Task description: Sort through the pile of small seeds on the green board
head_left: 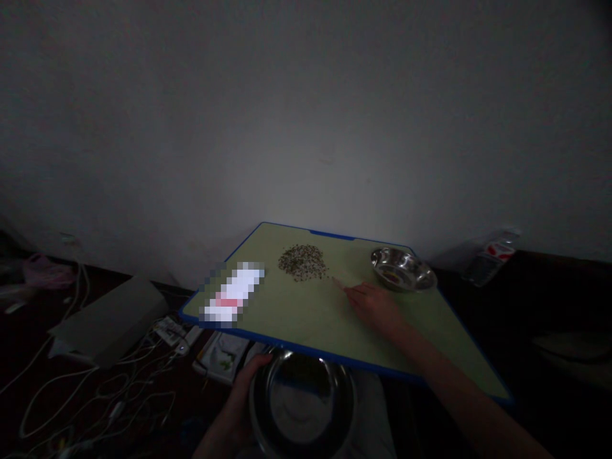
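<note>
A loose pile of small dark and pale seed-like grains (303, 262) lies on a pale green tabletop (287, 312) with a blue rim. My right hand (373, 306) rests low over the table, right of the pile. Its index finger stretches out towards a few stray grains at the pile's edge, while the other fingers look bent; nothing shows in its grasp. Below the near table edge, my left hand (241, 398) grips the left rim of a shiny metal bowl (351, 408), thumb over the rim. The dim light blurs the grains' exact kind.
Another metal bowl (421, 280) stands at the table's right, with something small and coloured inside. A blurred-out white item (234, 296) lies at the left. Tangled cables (129, 382) and a grey box (109, 319) are on the floor. A plastic bottle (492, 258) is beyond the right edge.
</note>
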`<state>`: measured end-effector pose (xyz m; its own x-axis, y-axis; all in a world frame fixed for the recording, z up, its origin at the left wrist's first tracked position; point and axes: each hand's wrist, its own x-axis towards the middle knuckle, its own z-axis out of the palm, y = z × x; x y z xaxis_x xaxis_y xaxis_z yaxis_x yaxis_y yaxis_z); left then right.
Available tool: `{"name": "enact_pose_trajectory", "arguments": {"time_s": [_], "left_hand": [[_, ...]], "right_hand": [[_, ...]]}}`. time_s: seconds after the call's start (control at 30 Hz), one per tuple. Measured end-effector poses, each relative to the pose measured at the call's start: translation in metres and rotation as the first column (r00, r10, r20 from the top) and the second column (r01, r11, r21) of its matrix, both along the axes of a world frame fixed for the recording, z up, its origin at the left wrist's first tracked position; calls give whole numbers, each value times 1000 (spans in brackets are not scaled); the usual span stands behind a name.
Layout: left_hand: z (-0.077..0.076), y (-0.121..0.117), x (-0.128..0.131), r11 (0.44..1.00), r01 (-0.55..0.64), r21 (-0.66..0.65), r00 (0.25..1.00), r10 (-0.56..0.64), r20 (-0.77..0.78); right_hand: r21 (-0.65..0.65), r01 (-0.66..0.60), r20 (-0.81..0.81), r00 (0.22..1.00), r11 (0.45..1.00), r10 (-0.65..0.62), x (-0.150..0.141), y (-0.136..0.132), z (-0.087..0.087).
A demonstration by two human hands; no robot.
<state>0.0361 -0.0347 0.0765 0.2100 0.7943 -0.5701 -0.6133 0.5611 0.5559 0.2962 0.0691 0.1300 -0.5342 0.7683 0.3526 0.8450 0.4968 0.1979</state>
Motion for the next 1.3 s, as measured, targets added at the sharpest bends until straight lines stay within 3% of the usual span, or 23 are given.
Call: {"name": "enact_pose_trajectory", "arguments": {"time_s": [0.1, 0.3, 0.43, 0.57, 0.8, 1.03, 1.3], "left_hand": [[-2, 0, 0, 999, 44, -12, 998, -44, 38], [-1, 1, 1, 1000, 12, 16, 1000, -11, -27], [-5, 1, 0, 1000, -22, 7, 998, 22, -55], [-11, 0, -2, 999, 32, 7, 999, -32, -15], [-8, 2, 1, 1000, -19, -8, 999, 18, -36], [5, 1, 2, 1000, 19, -21, 1000, -19, -20], [-1, 1, 1, 999, 42, -3, 999, -42, -14]], "right_hand": [[7, 16, -25, 1000, 1000, -16, 4, 4, 1], [45, 61, -51, 997, 997, -58, 4, 5, 1], [87, 20, -15, 1000, 996, -19, -5, -6, -3], [56, -15, 31, 999, 998, 14, -15, -11, -5], [-3, 49, 87, 995, 999, -49, -12, -2, 0], [7, 83, -103, 991, 997, -81, -2, 13, 0], [53, 106, -363, 928, 993, -80, -1, 21, -6]]}}
